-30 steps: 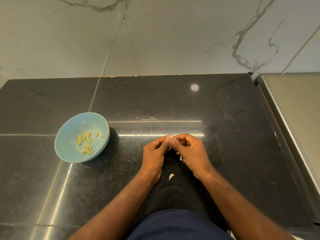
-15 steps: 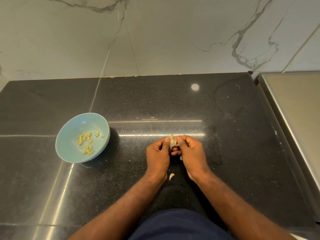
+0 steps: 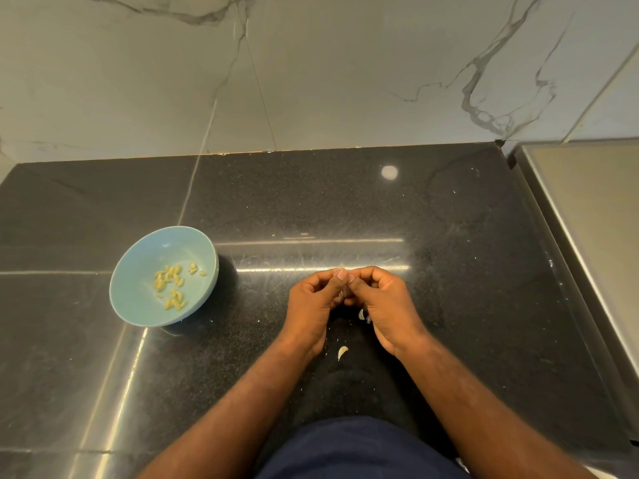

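My left hand [image 3: 311, 305] and my right hand [image 3: 383, 302] meet over the black counter, thumbs touching and fingers curled around a small garlic piece [image 3: 340, 296] that is almost wholly hidden between them. A loose clove [image 3: 342, 352] lies on the counter below my wrists. More pale bits [image 3: 363, 315] show under my right palm. A light blue bowl [image 3: 138, 305] at the left holds several peeled yellowish cloves [image 3: 171, 283].
The black granite counter [image 3: 449, 271] runs back to a marble wall [image 3: 311, 81]. A steel surface [image 3: 587, 219] with a raised edge borders the counter on the right. Small skin flecks dot the stone near my hands.
Both hands have closed tighter together, and the pale garlic piece that showed between my thumbs is now mostly covered. The bowl has not moved.
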The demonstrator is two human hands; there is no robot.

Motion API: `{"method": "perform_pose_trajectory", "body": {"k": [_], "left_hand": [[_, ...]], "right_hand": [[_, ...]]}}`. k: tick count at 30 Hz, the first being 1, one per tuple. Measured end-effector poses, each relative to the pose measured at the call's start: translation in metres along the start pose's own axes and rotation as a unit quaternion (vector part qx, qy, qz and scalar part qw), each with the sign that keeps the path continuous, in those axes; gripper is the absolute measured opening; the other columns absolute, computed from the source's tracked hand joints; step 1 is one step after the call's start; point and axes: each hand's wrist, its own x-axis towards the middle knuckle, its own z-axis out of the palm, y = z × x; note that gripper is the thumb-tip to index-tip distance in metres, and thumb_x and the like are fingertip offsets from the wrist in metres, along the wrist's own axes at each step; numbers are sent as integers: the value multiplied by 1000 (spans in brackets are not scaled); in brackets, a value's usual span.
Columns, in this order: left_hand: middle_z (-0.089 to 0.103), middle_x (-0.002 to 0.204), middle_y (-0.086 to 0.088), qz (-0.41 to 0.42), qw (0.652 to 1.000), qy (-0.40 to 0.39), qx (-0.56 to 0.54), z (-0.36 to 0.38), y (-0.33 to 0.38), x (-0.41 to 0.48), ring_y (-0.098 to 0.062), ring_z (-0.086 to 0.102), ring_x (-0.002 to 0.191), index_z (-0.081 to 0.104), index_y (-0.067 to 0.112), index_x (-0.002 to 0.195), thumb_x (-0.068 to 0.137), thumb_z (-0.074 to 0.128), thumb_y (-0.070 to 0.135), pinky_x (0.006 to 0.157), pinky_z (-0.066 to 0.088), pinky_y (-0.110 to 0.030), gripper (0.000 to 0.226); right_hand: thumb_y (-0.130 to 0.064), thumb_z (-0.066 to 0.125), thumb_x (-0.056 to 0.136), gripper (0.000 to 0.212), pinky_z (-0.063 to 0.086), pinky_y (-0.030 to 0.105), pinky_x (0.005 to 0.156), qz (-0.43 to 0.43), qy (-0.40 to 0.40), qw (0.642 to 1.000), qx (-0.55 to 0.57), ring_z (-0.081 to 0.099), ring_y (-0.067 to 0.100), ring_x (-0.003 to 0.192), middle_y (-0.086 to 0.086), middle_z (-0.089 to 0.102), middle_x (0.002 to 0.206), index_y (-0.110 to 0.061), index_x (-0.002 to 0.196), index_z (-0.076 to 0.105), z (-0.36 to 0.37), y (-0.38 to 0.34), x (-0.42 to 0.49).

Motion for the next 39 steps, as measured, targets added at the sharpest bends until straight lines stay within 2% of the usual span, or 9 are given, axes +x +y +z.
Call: {"method": "perform_pose_trajectory", "body": {"k": [3,6,12,17,19,22,26,33,39], "left_hand": [[74,93,-11,-52,997,-36,-37,-6,9,3,-19,69,85,70,2,98,78,72,20,79,58,-30,27],[73,85,-5,-76,996,-34,-44,-6,11,3,-12,68,78,71,5,93,84,68,17,74,56,-26,15],[73,87,-10,-106,990,-31,-84,-6,16,1,-16,68,79,72,3,92,80,67,21,76,57,-27,22],[73,89,-13,-81,992,-7,-92,-6,12,6,-17,70,79,69,1,96,81,70,22,70,60,-26,26],[73,88,-15,-61,996,11,-65,-4,8,7,-20,70,78,68,-1,95,86,69,18,69,60,-27,22],[72,89,-18,-36,999,14,-33,-3,4,7,-23,70,81,70,-5,93,93,64,14,71,58,-27,20],[72,99,-24,-23,999,-27,-12,-3,5,4,-27,71,88,71,-6,102,86,68,19,80,59,-30,30],[73,92,-18,-26,999,-45,5,-10,10,6,-27,70,86,72,-5,96,76,73,17,81,60,-36,30],[73,88,-19,12,999,-25,39,-4,0,5,-27,70,82,73,-6,96,79,73,20,78,60,-36,32]], "right_hand": [[-8,70,89,8,56,28,74,12,-12,999,33,67,19,83,15,74,95,-4,96,73,0,-5,-1],[-4,69,88,7,56,27,74,25,-10,998,50,67,20,85,16,74,98,-4,93,74,0,-6,0],[1,61,93,12,56,23,69,20,-5,997,71,65,13,76,12,74,93,-2,96,72,1,-4,0],[-7,51,102,20,57,24,75,30,4,998,63,65,13,79,14,71,101,-2,106,70,4,-3,1],[-12,57,100,18,58,29,81,26,2,999,39,66,15,82,15,72,100,-4,105,72,4,-2,1],[-9,66,94,10,59,36,88,12,11,1000,-9,67,18,83,13,74,95,-7,100,74,3,1,1],[-12,72,90,5,58,44,88,1,23,999,-24,71,31,93,12,75,94,-12,94,75,1,-1,3],[-3,70,87,7,56,29,73,31,-2,998,49,68,13,74,10,75,86,-4,91,75,0,-7,-1],[-3,65,92,12,53,32,76,35,34,997,65,63,15,69,11,73,82,-6,89,76,2,0,0]]}}
